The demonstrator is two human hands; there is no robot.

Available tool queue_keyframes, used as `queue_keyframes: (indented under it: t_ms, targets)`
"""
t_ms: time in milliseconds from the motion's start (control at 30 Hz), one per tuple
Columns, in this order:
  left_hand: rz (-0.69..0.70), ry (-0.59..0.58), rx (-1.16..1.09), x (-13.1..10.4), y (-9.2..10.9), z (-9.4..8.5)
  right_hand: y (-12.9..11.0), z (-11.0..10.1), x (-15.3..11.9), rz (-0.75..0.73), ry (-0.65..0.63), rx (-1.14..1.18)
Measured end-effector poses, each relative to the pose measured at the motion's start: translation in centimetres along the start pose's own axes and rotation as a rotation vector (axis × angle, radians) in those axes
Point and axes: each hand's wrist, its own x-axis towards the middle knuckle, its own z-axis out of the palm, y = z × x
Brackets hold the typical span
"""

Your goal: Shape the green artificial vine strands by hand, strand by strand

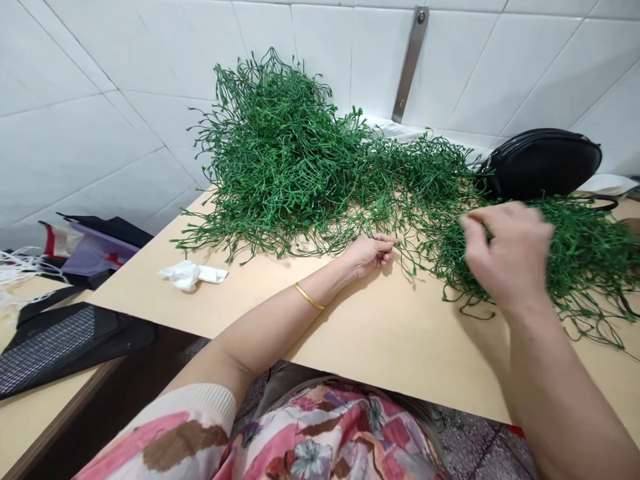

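Note:
A tall tangled heap of green artificial stems (285, 147) with small buds stands on the wooden table (350, 333) against the wall, and a lower spread of the same stems runs to the right. At the front edge of the heap, my left hand (373, 255) pinches a thin green stem between thumb and fingers; a gold bangle circles the wrist. My right hand (510, 250) is raised over the right-hand pile (580, 247), blurred, its fingers curled away from view. Whether it holds anything is hidden.
Crumpled white tissue (187, 275) lies on the table's left part. A black zipped bag (545, 163) sits at the back right. A metal strip (411, 63) is fixed to the tiled wall. Dark and purple bags (97, 247) are beyond the table's left edge.

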Motion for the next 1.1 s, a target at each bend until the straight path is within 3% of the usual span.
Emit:
queue_keyframes:
  t_ms: [100, 167, 233, 367, 567, 733, 800, 900, 1000, 1100]
  targets:
    - [0.008, -0.013, 0.001, 0.1, -0.1, -0.1, -1.0, 2.9, -0.6, -0.047, -0.277, 0.416]
    - [0.019, -0.027, 0.001, 0.1, -0.1, -0.1, -1.1, 4.8, -1.1, 0.023, -0.422, 0.585]
    - [0.034, -0.054, 0.016, 0.0, -0.1, 0.0, -1.1, 6.1, -1.6, 0.117, -0.485, 0.662]
    - [0.044, -0.087, 0.107, -0.3, -0.2, 0.2, -1.3, 6.9, -2.2, 0.211, -0.519, 0.734]
    - [0.016, 0.012, 0.267, -0.7, 0.0, 0.6, -1.4, 6.9, -2.3, 0.27, -0.495, 0.819]
    - [-0.035, -0.064, 0.315, -0.9, 0.4, 0.4, -1.2, 7.1, -2.5, 0.369, -0.584, 1.021]
    - [-0.002, -0.077, 0.339, -0.9, 0.3, 0.4, -1.2, 6.9, -2.5, 0.299, -0.614, 0.97]
    - [0.042, -0.097, 0.376, -0.8, 0.1, 0.3, -1.4, 6.6, -2.3, 0.089, -0.577, 0.711]
    - [0.015, -0.215, 0.345, -0.8, 0.2, -0.1, -1.2, 5.9, -2.1, -0.003, -0.548, 0.575]
    - [-0.068, -0.441, 0.249, -1.1, 0.7, -0.6, -0.6, 5.0, -1.9, -0.002, -0.683, 0.861]
